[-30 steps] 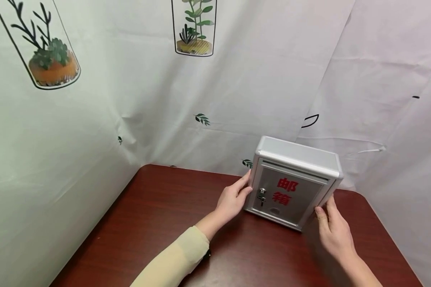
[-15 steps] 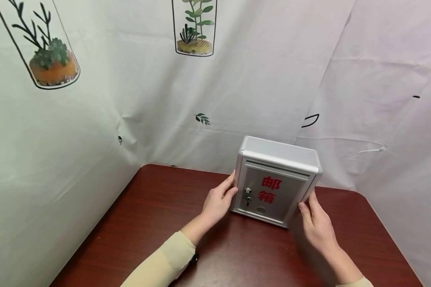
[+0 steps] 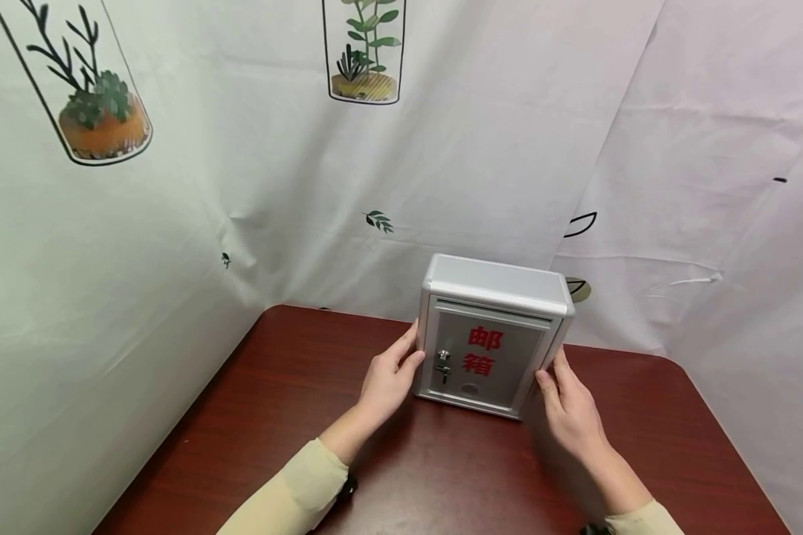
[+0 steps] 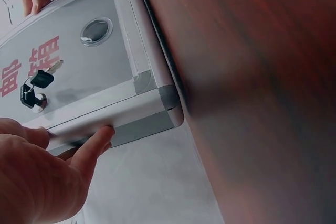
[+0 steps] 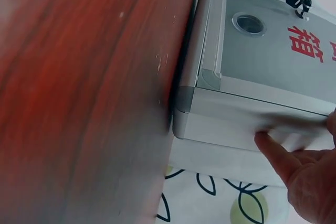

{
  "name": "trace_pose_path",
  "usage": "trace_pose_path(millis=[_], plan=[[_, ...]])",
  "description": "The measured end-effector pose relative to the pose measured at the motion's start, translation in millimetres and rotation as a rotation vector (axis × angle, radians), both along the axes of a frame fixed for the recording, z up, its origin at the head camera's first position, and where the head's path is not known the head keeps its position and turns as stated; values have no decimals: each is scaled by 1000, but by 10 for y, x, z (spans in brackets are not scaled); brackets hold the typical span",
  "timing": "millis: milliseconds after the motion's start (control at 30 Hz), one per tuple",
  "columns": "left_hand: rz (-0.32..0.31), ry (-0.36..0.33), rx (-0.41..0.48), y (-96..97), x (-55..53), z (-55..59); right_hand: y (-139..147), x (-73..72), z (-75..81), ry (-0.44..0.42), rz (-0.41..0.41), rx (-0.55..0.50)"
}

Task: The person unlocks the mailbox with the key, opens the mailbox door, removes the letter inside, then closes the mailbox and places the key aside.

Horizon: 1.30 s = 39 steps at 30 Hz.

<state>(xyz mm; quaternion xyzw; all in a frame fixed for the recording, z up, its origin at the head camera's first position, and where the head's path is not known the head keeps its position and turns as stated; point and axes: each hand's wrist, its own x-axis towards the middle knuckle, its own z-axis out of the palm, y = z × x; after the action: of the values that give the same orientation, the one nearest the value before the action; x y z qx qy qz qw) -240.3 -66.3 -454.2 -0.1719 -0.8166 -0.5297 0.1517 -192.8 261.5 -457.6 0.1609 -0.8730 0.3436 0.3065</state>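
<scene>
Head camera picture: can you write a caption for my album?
Left hand and right hand hold a red-lettered silver box between them.

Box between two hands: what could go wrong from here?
The box might slip, as the left fingers and right fingers press only against its sides. The keys hanging from its lock are near the left fingers, so they could snag.

Left grip (image 3: pixel 386 380) faces right grip (image 3: pixel 572 413).

Soft, even light with pale glare on the tabletop (image 3: pixel 465 472)
</scene>
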Motion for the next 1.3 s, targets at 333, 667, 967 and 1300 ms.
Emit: trace_pose_path(millis=[333,667,967,1300], plan=[[19,-6,1,-123,18,-9,-106,-81,-7,16,18,-6],[10,-13,6,-191,2,-14,-182,-101,2,-6,-8,-10],[31,-1,-33,-229,44,-16,-207,-63,-54,-13,-24,17],[51,1,-43,-170,66,-16,-166,-77,-24,-14,-15,77]])
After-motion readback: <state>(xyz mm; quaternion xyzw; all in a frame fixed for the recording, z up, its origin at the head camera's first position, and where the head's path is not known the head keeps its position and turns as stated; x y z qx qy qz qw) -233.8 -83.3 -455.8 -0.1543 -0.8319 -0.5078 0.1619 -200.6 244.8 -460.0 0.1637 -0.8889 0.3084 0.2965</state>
